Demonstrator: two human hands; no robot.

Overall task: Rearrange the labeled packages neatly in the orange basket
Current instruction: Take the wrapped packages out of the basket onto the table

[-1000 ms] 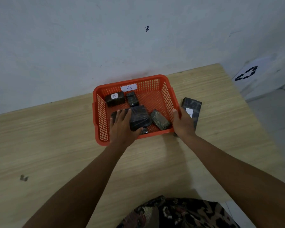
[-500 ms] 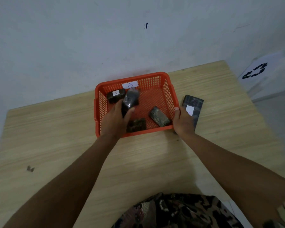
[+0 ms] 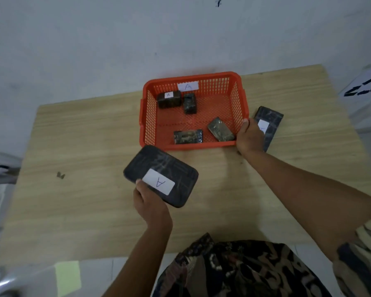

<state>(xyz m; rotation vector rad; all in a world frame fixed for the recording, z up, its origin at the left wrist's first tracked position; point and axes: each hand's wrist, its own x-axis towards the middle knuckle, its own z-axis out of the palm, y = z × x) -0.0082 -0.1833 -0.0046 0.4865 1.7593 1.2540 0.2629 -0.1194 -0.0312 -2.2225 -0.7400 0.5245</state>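
Left grip (image 3: 151, 205) now pinches the big package (image 3: 161, 175) outside the basket (image 3: 145, 116); four packages remain inside, right grip (image 3: 250, 137) clasps the rim.

A single head-worn wide-angle view looks forward and steeply down from above the near edge of the wooden table (image 3: 77, 211), facing the far wall (image 3: 94, 39); the orange basket (image 3: 147, 116) sits mid-frame.

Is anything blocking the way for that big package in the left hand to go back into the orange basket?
Nothing visible. The big package is held just outside the basket, whose open middle is bare; four small packages sit around its edges.
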